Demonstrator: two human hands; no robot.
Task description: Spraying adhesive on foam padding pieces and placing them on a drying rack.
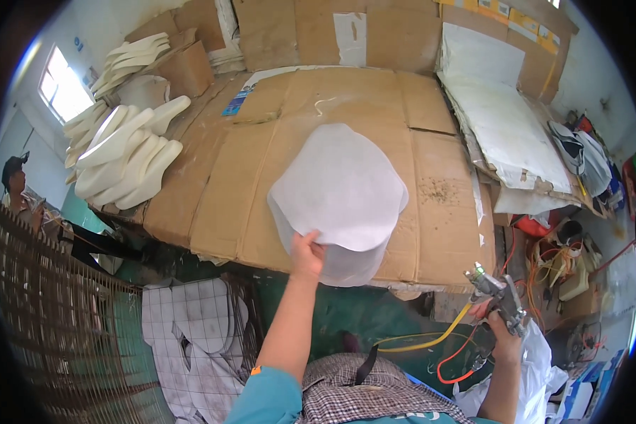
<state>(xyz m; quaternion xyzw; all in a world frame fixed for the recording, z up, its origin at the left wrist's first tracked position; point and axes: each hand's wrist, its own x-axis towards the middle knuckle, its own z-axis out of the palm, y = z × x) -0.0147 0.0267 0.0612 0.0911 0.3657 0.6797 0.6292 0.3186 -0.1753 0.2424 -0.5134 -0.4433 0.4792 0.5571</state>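
On the cardboard-covered table in front of me lie thin, pale grey sheet pieces with curved outlines. The top sheet (339,180) overlaps a lower sheet (353,265) that sticks out toward me and past the table's near edge. My left hand (308,256) pinches the near edge of the top sheet, thumb and fingers closed on it. Off to the right, clear of the table edge, my right hand (503,331) is wrapped around a metal spray gun (498,291). A yellow hose (431,343) and an orange hose (451,374) hang near the gun.
Cream foam pads (127,155) are stacked at the table's left. A white-covered board (505,134) stands at the right, beside tangled hoses and cords (551,258). Below left, grey sheets lie on a wire rack (191,318) near a slatted screen (63,318). Another person (21,187) is at far left.
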